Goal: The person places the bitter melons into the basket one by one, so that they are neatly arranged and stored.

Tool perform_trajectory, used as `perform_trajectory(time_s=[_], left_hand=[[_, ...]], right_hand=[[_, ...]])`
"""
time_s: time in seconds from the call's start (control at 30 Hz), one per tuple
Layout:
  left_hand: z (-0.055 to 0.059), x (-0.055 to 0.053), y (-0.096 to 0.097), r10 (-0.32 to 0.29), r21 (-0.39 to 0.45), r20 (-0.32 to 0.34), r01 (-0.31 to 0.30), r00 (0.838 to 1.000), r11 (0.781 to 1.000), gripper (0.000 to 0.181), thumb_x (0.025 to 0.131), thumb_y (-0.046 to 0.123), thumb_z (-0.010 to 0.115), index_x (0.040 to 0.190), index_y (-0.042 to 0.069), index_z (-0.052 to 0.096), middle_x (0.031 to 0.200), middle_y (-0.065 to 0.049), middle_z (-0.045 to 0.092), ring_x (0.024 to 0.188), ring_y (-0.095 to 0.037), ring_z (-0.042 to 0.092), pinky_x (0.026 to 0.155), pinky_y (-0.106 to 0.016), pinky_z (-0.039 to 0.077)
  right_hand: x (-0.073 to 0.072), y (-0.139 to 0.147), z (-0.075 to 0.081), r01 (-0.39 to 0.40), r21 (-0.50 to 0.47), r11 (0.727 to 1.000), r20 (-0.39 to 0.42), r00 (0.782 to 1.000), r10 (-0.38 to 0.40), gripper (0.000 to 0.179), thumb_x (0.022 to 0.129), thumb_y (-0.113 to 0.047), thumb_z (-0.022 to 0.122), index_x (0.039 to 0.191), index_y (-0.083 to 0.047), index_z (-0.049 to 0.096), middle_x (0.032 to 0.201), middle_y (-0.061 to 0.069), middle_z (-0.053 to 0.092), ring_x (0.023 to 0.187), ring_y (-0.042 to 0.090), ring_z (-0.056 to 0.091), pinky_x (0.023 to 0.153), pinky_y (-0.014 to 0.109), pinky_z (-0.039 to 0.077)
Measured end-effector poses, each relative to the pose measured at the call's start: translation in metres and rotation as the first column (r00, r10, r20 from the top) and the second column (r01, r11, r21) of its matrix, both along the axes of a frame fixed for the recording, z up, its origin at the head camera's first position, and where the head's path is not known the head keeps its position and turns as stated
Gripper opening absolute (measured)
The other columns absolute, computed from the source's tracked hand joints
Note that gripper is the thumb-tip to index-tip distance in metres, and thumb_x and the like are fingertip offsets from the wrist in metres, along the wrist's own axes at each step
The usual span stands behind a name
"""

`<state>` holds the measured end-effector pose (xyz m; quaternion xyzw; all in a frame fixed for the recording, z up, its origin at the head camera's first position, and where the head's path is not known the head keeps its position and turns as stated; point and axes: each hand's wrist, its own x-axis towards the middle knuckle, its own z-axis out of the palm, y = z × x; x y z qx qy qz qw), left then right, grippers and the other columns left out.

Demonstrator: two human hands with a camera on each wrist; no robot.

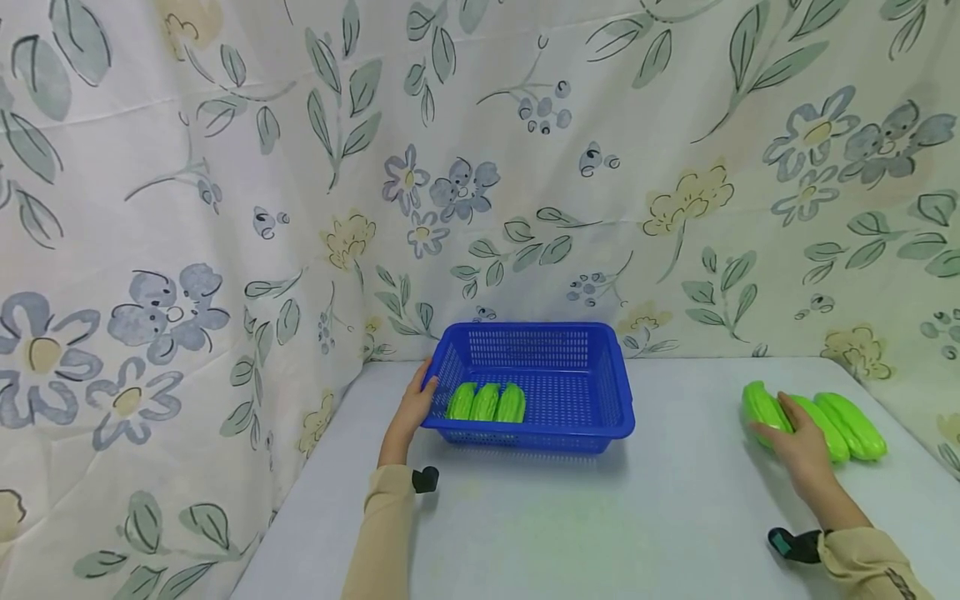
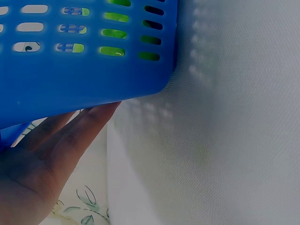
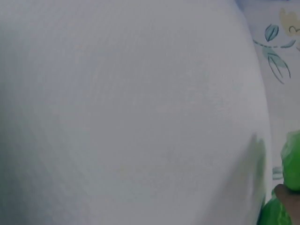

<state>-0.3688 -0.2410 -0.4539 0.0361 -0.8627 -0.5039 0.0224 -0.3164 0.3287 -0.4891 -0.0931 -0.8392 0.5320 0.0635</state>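
Observation:
A blue plastic basket (image 1: 534,429) with slotted walls stands toward the back of the table. Three bright green, ridged bitter melons (image 1: 486,402) lie side by side in its left part. My left hand (image 1: 412,404) holds the basket's left rim, the thumb over the edge and the fingers along the outside; the left wrist view shows these fingers (image 2: 89,129) against the blue wall. On the far right, my right hand (image 1: 801,442) grips a green bitter melon (image 1: 765,408), the leftmost of three there. Only a sliver of that hand shows in the right wrist view.
Two more bitter melons (image 1: 851,425) lie just right of my right hand. White cloth covers the table (image 1: 570,533). A floral curtain (image 1: 525,167) hangs behind and along the left side. Black wrist straps (image 1: 425,479) show at both cuffs.

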Motion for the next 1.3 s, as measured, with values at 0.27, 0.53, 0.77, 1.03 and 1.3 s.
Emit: perform_trajectory(time_s=[0.27, 0.53, 0.77, 1.03, 1.3], left_hand=[[0.002, 0.001, 0.001, 0.0, -0.002, -0.005, 0.0, 1.0, 1.0, 0.054, 0.106, 0.027, 0.035, 0.157, 0.018, 0.018, 0.163, -0.018, 0.016, 0.149, -0.045, 0.015, 0.117, -0.066, 0.016], [0.002, 0.0, 0.001, 0.002, -0.004, -0.001, -0.002, 1.0, 1.0, 0.054, 0.107, 0.028, 0.034, 0.158, 0.02, 0.017, 0.164, -0.017, 0.016, 0.15, -0.044, 0.014, 0.118, -0.065, 0.016], [0.001, 0.0, 0.001, 0.004, -0.008, -0.007, -0.004, 1.0, 1.0, 0.054, 0.107, 0.028, 0.035, 0.157, 0.019, 0.018, 0.164, -0.017, 0.016, 0.15, -0.044, 0.015, 0.118, -0.065, 0.016], [0.001, 0.001, 0.001, 0.005, -0.009, -0.008, -0.005, 1.0, 1.0, 0.054, 0.106, 0.027, 0.035, 0.157, 0.019, 0.018, 0.164, -0.017, 0.015, 0.15, -0.044, 0.014, 0.118, -0.066, 0.016], [0.0, 0.0, 0.0, -0.003, -0.006, -0.026, 0.003, 1.0, 1.0, 0.054, 0.106, 0.026, 0.036, 0.157, 0.017, 0.019, 0.163, -0.017, 0.016, 0.15, -0.044, 0.015, 0.118, -0.064, 0.016]], right_hand=[[-0.002, -0.008, 0.006, 0.019, -0.012, 1.0, 0.001, 1.0, -0.019, 0.077, 0.1, -0.026, 0.05, 0.156, -0.005, 0.001, 0.161, 0.023, -0.003, 0.148, 0.047, -0.007, 0.119, 0.063, 0.004], [-0.007, -0.016, 0.01, 0.008, -0.038, 0.999, -0.026, 1.0, -0.009, 0.078, 0.099, -0.023, 0.051, 0.156, -0.005, 0.0, 0.16, 0.025, -0.002, 0.148, 0.045, -0.004, 0.12, 0.059, 0.004], [-0.008, -0.027, 0.016, 0.0, -0.042, 0.999, -0.024, 1.0, -0.001, 0.078, 0.099, -0.022, 0.051, 0.156, -0.005, 0.0, 0.16, 0.025, 0.0, 0.148, 0.046, -0.003, 0.12, 0.06, 0.005], [-0.012, -0.038, 0.023, -0.008, -0.048, 0.999, -0.025, 1.0, 0.007, 0.078, 0.1, -0.021, 0.052, 0.156, -0.007, 0.0, 0.161, 0.024, 0.001, 0.149, 0.046, -0.001, 0.12, 0.06, 0.009], [-0.017, -0.049, 0.028, -0.022, -0.042, 0.999, -0.04, 0.999, 0.02, 0.078, 0.1, -0.022, 0.052, 0.157, -0.007, 0.002, 0.161, 0.025, 0.003, 0.148, 0.05, 0.003, 0.118, 0.064, 0.013]])
